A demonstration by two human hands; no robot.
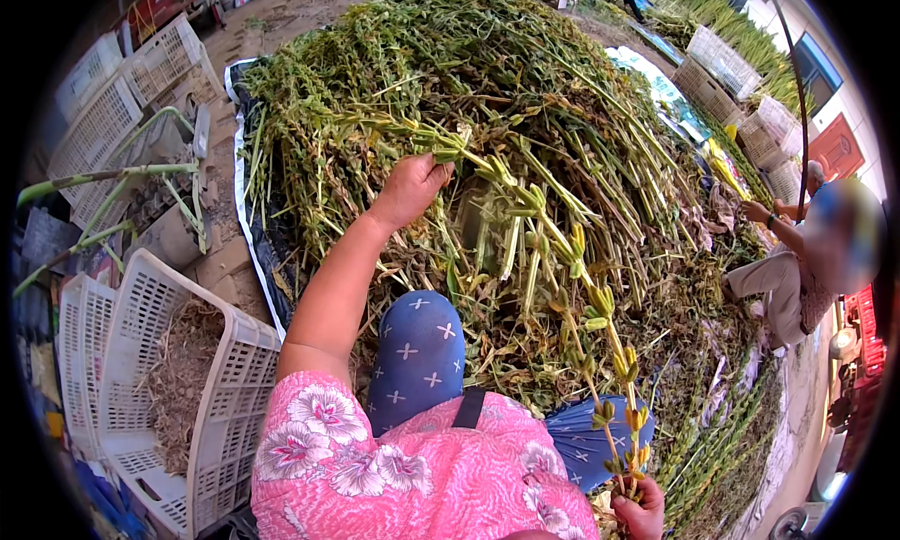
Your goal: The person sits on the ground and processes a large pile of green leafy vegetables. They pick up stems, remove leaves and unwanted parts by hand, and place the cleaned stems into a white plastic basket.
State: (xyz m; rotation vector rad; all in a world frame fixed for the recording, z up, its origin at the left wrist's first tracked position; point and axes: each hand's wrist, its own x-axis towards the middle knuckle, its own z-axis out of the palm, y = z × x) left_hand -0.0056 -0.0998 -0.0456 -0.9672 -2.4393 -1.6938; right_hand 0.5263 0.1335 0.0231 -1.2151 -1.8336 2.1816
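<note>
My right hand [641, 512] is closed around the lower ends of a few sesame stalks [557, 236] near my right knee. They slant up and left across the view, with green and yellowing seed capsules clustered along the stems. Farther up, my left hand [413, 188] has its fingers closed by the densely podded part of the longest stalk, apparently gripping it; the fingertips are partly hidden. Below both hands spreads a large heap of cut sesame plants [436, 69], leafy at the far side, with bare stem ends pointing towards me.
White plastic crates stand at the left, the nearest crate [232, 399] holding dry chaff [184, 378]. A green metal frame [105, 181] juts in behind them. Dark sheeting with a white edge [242, 181] borders the heap. Another person [787, 273] sits at the right, near stacked crates [724, 62].
</note>
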